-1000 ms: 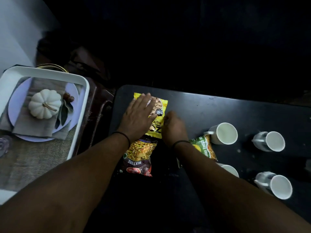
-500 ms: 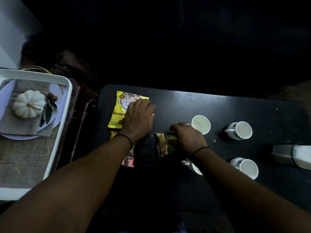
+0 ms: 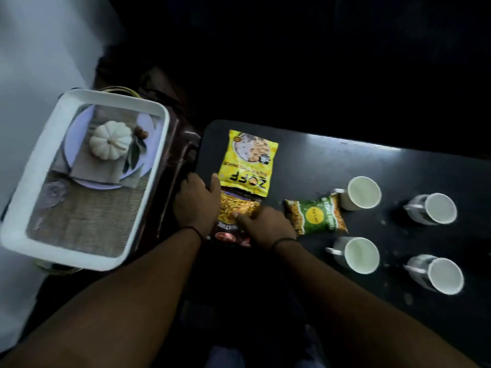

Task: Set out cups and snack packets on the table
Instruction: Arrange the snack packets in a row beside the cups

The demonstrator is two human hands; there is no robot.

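Your two hands are both on the dark mixture packet (image 3: 235, 220) at the near left of the black table (image 3: 345, 166). Your left hand (image 3: 198, 204) lies along the packet's left edge with the fingers curled over it and the thumb reaching up toward the corner of the yellow packet (image 3: 248, 162). Your right hand (image 3: 265, 225) rests on the packet's right half, fingertips (image 3: 239, 216) pressed down on its clear window. Neither hand is clenched around it; they read as pressing and steadying more than lifting, though whether the left fingers have actually tucked under the edge I cannot tell.

The relation that matters is the packet's long axis. It runs away from you toward the far edge, nearly in line with the yellow packet, and its top end touches or slips just under that packet's near edge. So the two packets form one column, and any nudge along that axis will push the yellow one too. To square it, I judge you should slide it sideways or pull it toward yourself, not push it forward.

Outward to the right lies the green packet (image 3: 316, 213), tilted and just beside your right hand — the right hand is clearly the nearer one for it. Its far corner sits close to the nearest far cup (image 3: 362, 192). Beyond are three more cups (image 3: 435, 208), (image 3: 360, 254), (image 3: 441, 274) — all four in a loose square. The white tray (image 3: 159, 155) stands off the table to your left.
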